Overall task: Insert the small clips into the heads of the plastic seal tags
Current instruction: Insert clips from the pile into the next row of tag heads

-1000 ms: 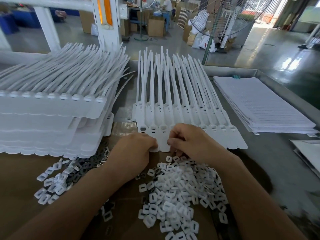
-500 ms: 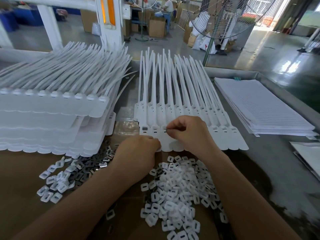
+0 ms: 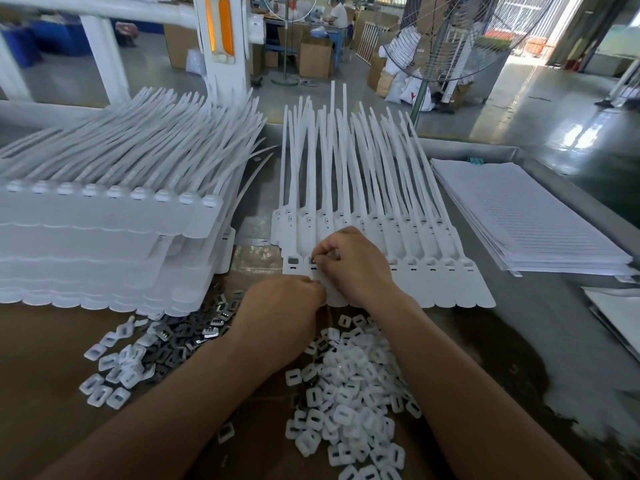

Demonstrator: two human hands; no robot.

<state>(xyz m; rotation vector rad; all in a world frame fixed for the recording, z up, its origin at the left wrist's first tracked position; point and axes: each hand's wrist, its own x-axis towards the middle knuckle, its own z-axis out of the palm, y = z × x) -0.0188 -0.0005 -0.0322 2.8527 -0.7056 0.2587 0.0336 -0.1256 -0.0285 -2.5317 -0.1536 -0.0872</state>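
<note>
— Hands?
— Side by side at the left end of the row of seal tags (image 3: 443, 282). Right hand (image 3: 353, 265) over the tag heads, thumb and forefinger pinched on a small clip (image 3: 313, 260) at the head of the second tag from the left. Left hand (image 3: 280, 313) curled over the near edge of the same row, fingertips hidden behind the knuckles. Gripping or merely pressing: not discernible.
— Position of the row?
— Flat on the table (image 3: 554, 334), heads near, straps fanned away. Dark insert already seated in the first head (image 3: 293, 261).
— Clip stock?
— White clips (image 3: 349, 393) heaped on the cardboard sheet (image 3: 41, 375) under the right forearm. Dark metal clips (image 3: 194, 334), mixed with a few white ones, left of the left forearm.
— Surroundings?
— Tall stack of tags (image 3: 104, 237) at left, stack of paper sheets (image 3: 526, 216) at right, standing fan (image 3: 450, 39) beyond the table.
</note>
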